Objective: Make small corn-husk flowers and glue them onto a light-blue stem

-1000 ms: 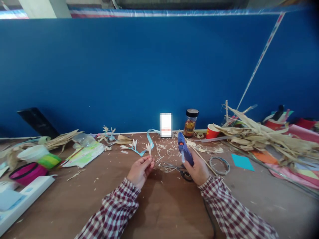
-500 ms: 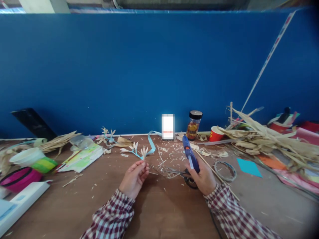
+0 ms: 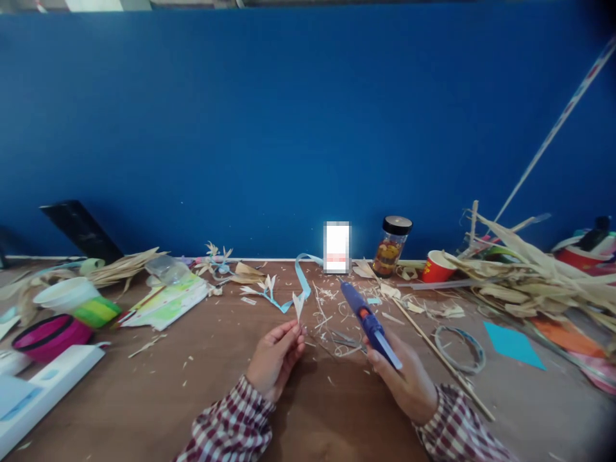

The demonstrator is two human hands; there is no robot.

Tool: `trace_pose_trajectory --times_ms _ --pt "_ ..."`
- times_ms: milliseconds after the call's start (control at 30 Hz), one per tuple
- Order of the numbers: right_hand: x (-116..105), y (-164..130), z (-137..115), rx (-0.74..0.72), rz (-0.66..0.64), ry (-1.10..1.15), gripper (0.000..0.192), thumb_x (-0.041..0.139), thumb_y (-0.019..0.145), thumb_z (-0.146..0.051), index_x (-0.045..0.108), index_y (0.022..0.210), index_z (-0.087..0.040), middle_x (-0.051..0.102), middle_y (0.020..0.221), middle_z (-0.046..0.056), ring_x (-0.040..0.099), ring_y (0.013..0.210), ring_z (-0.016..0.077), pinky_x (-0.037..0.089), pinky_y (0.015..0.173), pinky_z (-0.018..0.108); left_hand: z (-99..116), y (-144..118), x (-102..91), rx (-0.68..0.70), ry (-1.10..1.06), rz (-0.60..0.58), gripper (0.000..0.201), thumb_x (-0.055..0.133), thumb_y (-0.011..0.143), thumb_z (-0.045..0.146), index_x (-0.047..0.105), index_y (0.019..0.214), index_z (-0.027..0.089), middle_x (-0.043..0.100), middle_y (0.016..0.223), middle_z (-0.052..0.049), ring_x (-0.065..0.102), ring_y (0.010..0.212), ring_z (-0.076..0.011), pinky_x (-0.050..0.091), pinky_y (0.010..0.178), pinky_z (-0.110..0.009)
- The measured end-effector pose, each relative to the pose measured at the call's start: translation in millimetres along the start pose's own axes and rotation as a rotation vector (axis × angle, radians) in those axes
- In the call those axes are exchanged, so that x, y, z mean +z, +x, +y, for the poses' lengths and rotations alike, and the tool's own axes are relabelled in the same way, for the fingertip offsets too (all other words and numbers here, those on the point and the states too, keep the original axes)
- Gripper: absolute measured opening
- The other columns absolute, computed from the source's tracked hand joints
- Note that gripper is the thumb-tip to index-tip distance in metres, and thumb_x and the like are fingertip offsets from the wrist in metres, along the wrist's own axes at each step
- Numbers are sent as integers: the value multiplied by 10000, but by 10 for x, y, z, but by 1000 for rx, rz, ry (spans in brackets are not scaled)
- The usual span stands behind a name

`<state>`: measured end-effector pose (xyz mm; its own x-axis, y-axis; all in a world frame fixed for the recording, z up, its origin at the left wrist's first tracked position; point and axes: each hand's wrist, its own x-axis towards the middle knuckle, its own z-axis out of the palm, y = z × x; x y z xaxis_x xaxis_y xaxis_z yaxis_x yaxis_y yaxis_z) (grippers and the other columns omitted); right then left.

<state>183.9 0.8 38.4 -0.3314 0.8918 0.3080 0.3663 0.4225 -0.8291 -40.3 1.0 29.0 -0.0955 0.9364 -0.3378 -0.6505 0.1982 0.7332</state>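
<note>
Between thumb and fingers, my left hand [image 3: 278, 356] pinches the base of a pale husk flower [image 3: 299, 307], its petals pointing up. My right hand [image 3: 408, 377] is wrapped round a blue hot glue gun [image 3: 366, 317], whose nozzle points away from me and slightly left, apart from the flower. Just beyond my left hand, another pale flower [image 3: 268, 285] lies on the table, joined to a light blue ribbon [image 3: 303, 280] that curls toward the back. Scissors [image 3: 346, 340] lie among thin shavings between my hands.
A lidded jar [image 3: 392, 247] and a red paper cup [image 3: 437, 266] stand at the back right, beside heaped dry husks [image 3: 524, 282]. A thin stick [image 3: 443, 356] and a wire coil [image 3: 459, 350] lie right. A white power strip [image 3: 48, 391] and a pink bowl [image 3: 52, 337] are left.
My view has shifted, so most things sit further right. The glue gun has come back toward me. The flower in my left hand stands more clearly apart from the ribbon.
</note>
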Motion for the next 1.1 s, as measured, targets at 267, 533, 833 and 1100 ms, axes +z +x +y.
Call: trace_pose_trajectory --times_ms 267,533,833,1100 --pt "9 -4 20 -1 -2 -42 171 466 806 -267 505 954 -191 572 725 29 521 609 159 415 555 260 6 -38 5 54 152 8 145 650 682 178 600 805 120 656 786 -62 542 464 -49 482 432 -157" --pt "68 -55 19 56 -74 294 275 469 787 -428 488 926 -191 498 639 -1 433 489 107 375 448 220 21 -20 5 24 -19 -30 119 615 693 51 621 804 92 658 731 -75 598 571 -76 521 575 -178" --pt "169 -77 31 169 -146 690 356 387 819 -505 506 844 -170 516 644 11 454 494 82 378 458 202 22 -21 -6 -7 6 -38 90 623 702 100 593 787 105 661 789 -89 593 529 -75 521 491 -179" --pt "193 -64 80 145 -215 825 384 484 782 -484 423 1031 -198 484 649 -8 417 509 86 361 476 219 10 -40 28 -7 -22 -20 142 646 667 52 617 797 100 638 666 -42 599 547 -77 526 541 -164"
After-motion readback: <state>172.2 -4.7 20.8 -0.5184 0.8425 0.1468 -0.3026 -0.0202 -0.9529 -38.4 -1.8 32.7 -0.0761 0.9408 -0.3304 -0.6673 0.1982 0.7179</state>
